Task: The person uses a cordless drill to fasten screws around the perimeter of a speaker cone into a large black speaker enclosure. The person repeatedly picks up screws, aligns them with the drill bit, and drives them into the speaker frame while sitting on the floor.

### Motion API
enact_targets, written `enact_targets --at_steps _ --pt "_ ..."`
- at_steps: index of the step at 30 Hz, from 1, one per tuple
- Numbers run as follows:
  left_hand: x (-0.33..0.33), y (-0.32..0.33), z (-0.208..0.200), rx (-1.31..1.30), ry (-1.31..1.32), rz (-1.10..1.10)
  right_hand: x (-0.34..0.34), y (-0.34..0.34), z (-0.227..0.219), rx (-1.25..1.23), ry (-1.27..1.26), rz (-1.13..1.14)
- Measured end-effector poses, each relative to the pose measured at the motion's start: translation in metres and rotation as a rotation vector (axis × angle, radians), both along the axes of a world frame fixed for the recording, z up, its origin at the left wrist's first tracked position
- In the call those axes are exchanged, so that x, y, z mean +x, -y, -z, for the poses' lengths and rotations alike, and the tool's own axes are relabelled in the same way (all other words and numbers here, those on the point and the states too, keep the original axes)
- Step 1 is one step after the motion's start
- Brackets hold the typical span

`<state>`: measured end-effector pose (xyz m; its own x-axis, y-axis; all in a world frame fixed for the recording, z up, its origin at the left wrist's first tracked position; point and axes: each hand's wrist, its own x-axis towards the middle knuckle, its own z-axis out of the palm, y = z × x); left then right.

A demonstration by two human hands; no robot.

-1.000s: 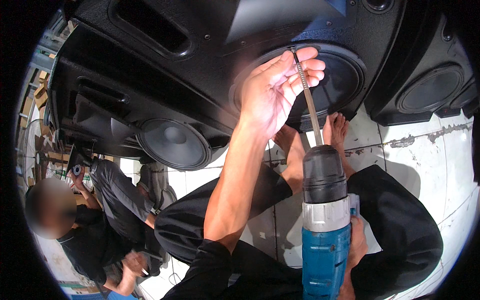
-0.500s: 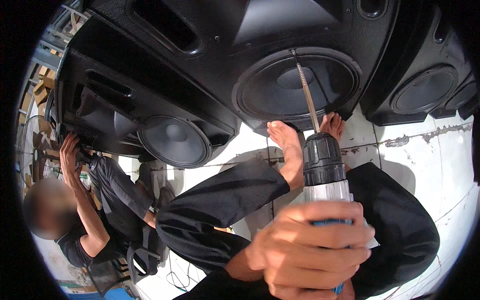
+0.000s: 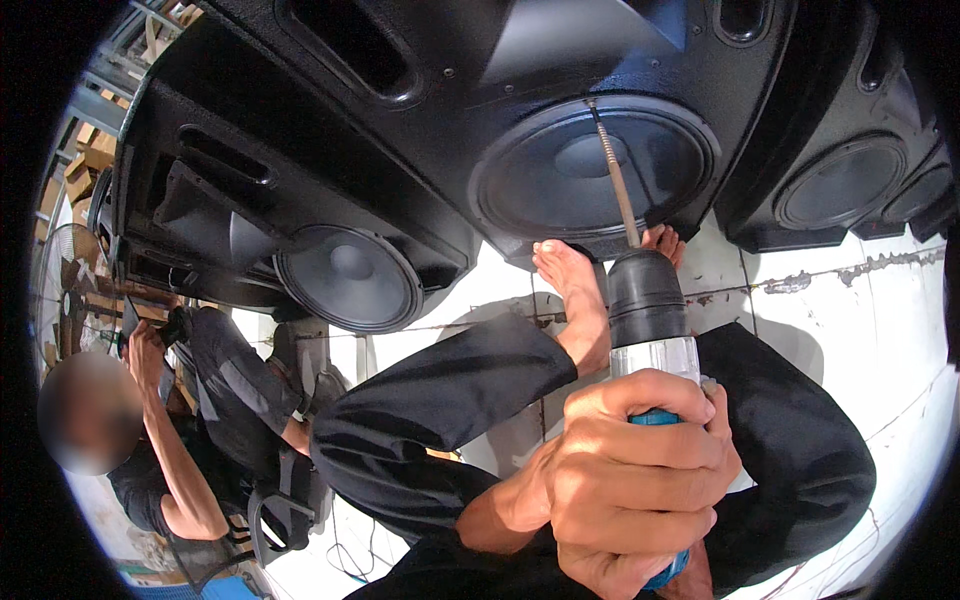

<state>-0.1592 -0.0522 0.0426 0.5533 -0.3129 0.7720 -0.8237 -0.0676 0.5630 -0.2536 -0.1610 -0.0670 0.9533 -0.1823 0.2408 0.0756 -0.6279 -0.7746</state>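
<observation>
My left hand [image 3: 640, 480] is wrapped over the top of a cordless drill [image 3: 655, 355] with a black chuck and blue-and-grey body. Little of my right hand [image 3: 732, 462] shows: some skin beside the drill past my left fingertips, apparently round the handle, its fingers mostly hidden. From the chuck a long driver bit [image 3: 618, 185] reaches away to the upper rim of a round black speaker cone [image 3: 530, 185]. That cone sits in a large black speaker cabinet [image 3: 440, 130]. The bit's tip meets the rim at a small dark screw-like spot. Smoothly smeared, the chuck appears to be spinning.
My bare feet [image 3: 572, 272] rest by the cabinet's base. More black cabinets stand left [image 3: 300, 190] and right [image 3: 760, 205]. A co-worker [image 3: 190, 490] sits at the left, handling something dark. Behind are a fan [image 3: 75, 265] and cardboard boxes [image 3: 80, 180]. Thin cables [image 3: 350, 560] lie on white tiles.
The chuck's ribs have blurred into a smooth surface, and the drill has shifted slightly away from me. At the left, the co-worker's raised hand has come down.
</observation>
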Motion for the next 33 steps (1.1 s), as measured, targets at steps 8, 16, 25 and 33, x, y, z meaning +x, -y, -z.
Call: enact_targets --at_steps 8,16,25,33 --pt "0.006 -0.002 -0.004 -0.023 0.000 0.026 0.005 -0.002 -0.001 0.005 0.019 -0.029" --pt "0.009 0.007 -0.002 -0.064 0.013 0.033 0.013 0.003 -0.002 -0.014 0.045 -0.054" --pt "0.013 -0.008 0.005 -0.126 0.035 0.022 0.020 -0.007 0.000 0.003 0.083 -0.155" --pt "0.021 -0.007 -0.005 -0.047 0.061 0.067 0.050 0.003 -0.016 -0.064 0.161 -0.194"
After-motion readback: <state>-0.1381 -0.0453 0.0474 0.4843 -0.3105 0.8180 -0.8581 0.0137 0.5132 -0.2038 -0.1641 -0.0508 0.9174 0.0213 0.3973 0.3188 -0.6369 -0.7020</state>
